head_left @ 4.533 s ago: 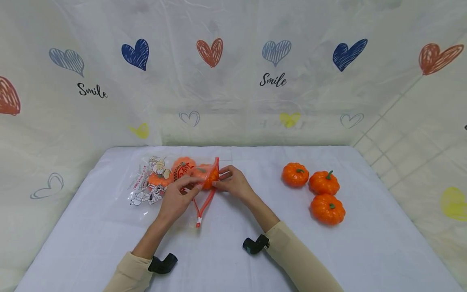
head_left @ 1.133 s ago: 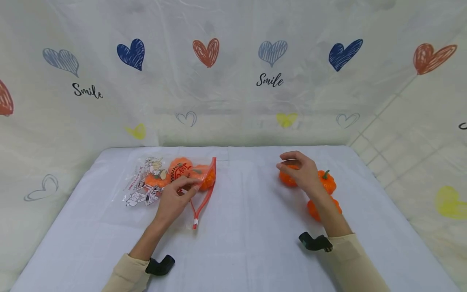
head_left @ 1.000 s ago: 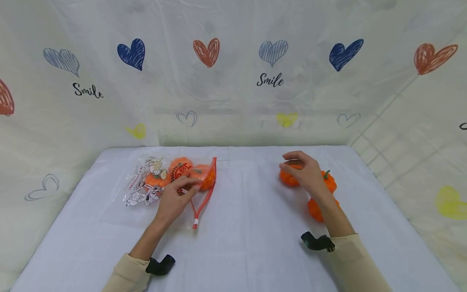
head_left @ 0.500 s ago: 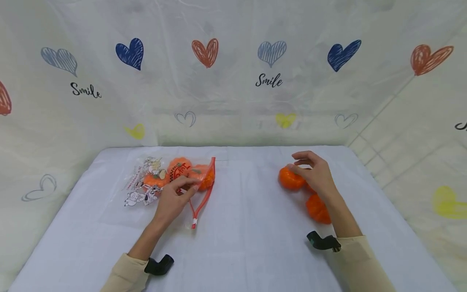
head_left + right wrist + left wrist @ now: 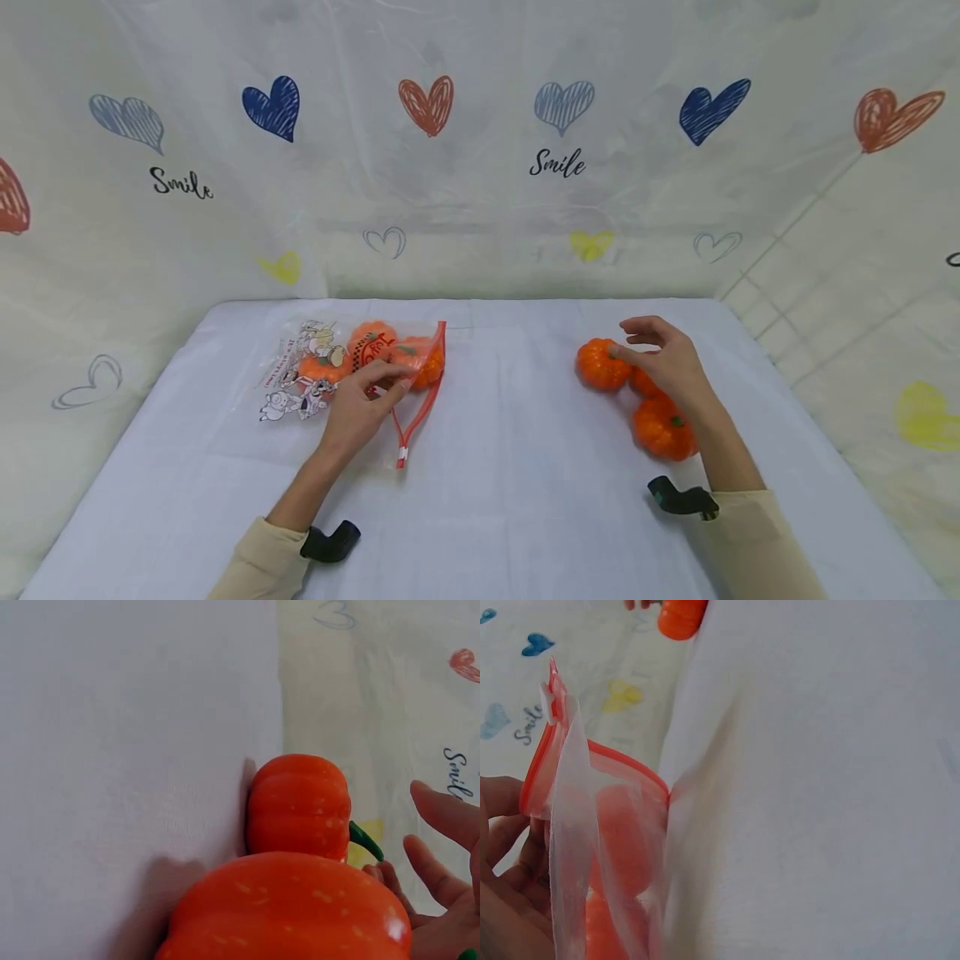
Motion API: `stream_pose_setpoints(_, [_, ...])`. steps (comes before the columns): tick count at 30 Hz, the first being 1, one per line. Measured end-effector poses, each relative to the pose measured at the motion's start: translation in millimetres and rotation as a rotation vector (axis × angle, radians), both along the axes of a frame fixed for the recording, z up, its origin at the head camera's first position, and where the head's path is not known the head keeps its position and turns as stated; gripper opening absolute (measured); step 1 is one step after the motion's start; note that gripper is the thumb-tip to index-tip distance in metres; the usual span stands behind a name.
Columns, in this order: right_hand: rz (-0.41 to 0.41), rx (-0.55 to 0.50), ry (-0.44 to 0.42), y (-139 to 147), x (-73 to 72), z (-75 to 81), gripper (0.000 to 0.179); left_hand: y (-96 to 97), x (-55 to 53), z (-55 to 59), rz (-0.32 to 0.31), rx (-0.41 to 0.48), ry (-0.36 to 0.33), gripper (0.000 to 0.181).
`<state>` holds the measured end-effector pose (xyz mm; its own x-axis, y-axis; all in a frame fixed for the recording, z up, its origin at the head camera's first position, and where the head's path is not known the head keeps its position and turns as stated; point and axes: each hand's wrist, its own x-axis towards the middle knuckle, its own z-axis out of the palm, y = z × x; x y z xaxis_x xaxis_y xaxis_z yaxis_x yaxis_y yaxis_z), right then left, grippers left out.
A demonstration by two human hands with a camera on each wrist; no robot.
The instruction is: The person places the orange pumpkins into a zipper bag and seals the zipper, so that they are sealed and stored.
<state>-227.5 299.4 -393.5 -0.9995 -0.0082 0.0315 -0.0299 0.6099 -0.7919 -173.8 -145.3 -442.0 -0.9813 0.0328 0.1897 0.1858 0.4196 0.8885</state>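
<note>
My left hand (image 5: 363,408) pinches the near edge of a clear zip bag (image 5: 281,446) with a red zip strip and cartoon prints. Inside the bag lie 3 small toy pumpkins; one pumpkin (image 5: 429,372) sits close to its mouth. In the left wrist view my fingers hold the bag's (image 5: 570,847) wall, the mouth parted. My right hand (image 5: 670,360) hovers above 3 loose pumpkins, its fingers spread and holding nothing. The left pumpkin (image 5: 600,367) and the near pumpkin (image 5: 660,429) show well; the third pumpkin (image 5: 643,383) is mostly hidden under the hand.
White cloth covers the table (image 5: 510,467), its far edge meeting a pale curtain (image 5: 487,192) with printed hearts. A black wrist camera (image 5: 330,542) is strapped at the left cuff, another camera (image 5: 682,498) at the right.
My right hand has left the bag's mouth for the loose pumpkins. Over the last second it has shifted rightward above them, uncovering the left one. My left hand stays at the bag.
</note>
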Motion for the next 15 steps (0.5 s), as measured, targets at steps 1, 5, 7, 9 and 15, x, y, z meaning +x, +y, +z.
stream_pose_setpoints(1, [0.012,0.018,-0.015,1.4,-0.9,-1.0,0.06,0.1,-0.2,-0.2,-0.002,0.001,0.002,0.021])
stream_pose_setpoints(5, [0.066,0.085,-0.042,4.2,-4.5,-5.1,0.063,0.2,-0.8,-0.7,-0.005,0.007,0.003,0.021])
stream_pose_setpoints(7, [0.087,0.097,-0.042,3.8,-5.3,-6.2,0.065,0.3,-0.9,-1.2,-0.003,0.006,0.002,0.021])
stream_pose_setpoints(9, [0.105,0.101,-0.037,2.7,-5.4,-6.8,0.066,0.4,-0.8,-1.3,-0.001,0.005,0.002,0.021])
stream_pose_setpoints(15, [0.158,0.087,-0.038,-4.0,-4.8,-7.8,0.066,0.7,-0.5,-2.6,0.0,0.003,0.003,0.021])
